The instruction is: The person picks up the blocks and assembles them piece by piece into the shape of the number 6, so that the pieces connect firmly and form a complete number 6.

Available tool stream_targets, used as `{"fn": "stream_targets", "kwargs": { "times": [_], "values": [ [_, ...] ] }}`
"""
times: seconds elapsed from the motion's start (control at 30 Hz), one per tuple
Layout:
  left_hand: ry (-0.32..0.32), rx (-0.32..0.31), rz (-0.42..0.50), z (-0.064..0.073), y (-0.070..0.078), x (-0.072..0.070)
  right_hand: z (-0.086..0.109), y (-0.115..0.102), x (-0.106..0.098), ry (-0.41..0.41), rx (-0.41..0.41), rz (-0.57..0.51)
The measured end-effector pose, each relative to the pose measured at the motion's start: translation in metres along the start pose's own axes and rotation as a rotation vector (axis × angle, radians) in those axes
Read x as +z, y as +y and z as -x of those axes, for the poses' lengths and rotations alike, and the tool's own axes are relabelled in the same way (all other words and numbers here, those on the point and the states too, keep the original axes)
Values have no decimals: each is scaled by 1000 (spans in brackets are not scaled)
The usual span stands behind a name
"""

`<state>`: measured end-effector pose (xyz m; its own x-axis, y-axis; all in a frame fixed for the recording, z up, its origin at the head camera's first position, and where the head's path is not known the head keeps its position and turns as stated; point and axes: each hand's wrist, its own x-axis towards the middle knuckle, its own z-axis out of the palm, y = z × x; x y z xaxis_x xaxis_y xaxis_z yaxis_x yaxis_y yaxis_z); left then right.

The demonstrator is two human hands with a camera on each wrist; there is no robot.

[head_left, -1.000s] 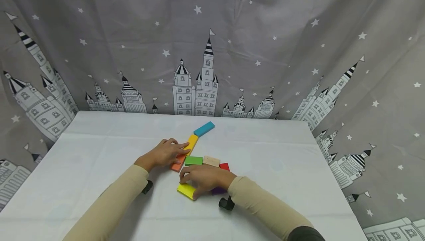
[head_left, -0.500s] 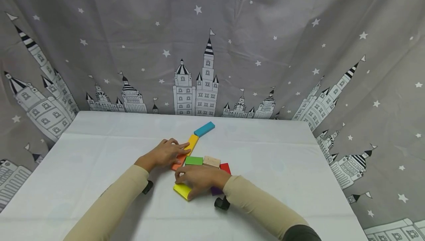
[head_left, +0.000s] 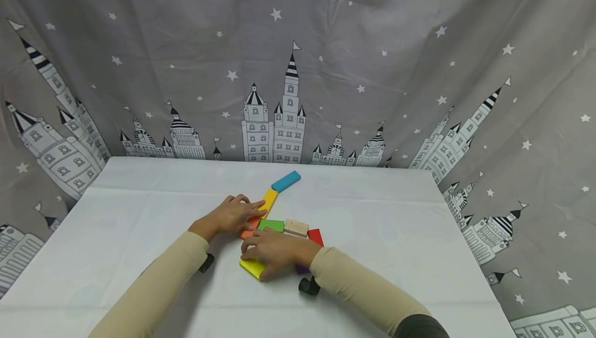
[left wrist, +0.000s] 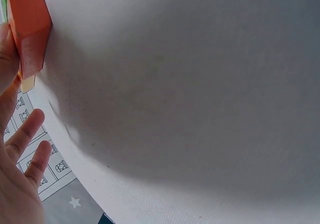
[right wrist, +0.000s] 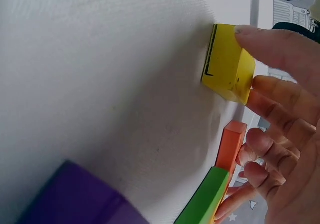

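Observation:
My right hand (head_left: 281, 249) pinches a yellow wooden block (right wrist: 225, 58) between thumb and fingers, low over or on the white table. Thumb and index finger of my left hand (head_left: 230, 215) rest on an orange block (left wrist: 30, 23) and an amber block (head_left: 270, 199) that lie end to end; its other fingers are spread out. A green block (head_left: 272, 225) adjoins the orange one, followed by a plain wood block (head_left: 296, 226) and a red block (head_left: 315, 235). Partly behind my right wrist lies a purple block (right wrist: 80, 199).
A blue block (head_left: 286, 181) touches the amber block's far end. The table (head_left: 386, 214) is covered in white cloth. Behind it hangs a grey curtain (head_left: 186, 43) printed with castles and stars. Wrist cameras sit under both forearms.
My right hand has moved left with the yellow block, towards the near end of the orange block. The left hand and the other blocks have stayed in place.

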<state>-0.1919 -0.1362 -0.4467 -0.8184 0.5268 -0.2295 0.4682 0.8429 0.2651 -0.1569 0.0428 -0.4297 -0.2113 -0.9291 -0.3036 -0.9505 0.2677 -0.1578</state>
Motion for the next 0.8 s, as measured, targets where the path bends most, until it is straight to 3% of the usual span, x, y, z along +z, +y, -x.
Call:
{"fn": "stream_targets", "kwargs": {
  "times": [0.43, 0.8],
  "values": [
    [-3, 6, -25, -1, -2, 1, -2, 0, -1, 31, -20, -52],
    [3, 6, 6, 1, -2, -1, -11, 3, -5, 47, -18, -9]
  ]
}}
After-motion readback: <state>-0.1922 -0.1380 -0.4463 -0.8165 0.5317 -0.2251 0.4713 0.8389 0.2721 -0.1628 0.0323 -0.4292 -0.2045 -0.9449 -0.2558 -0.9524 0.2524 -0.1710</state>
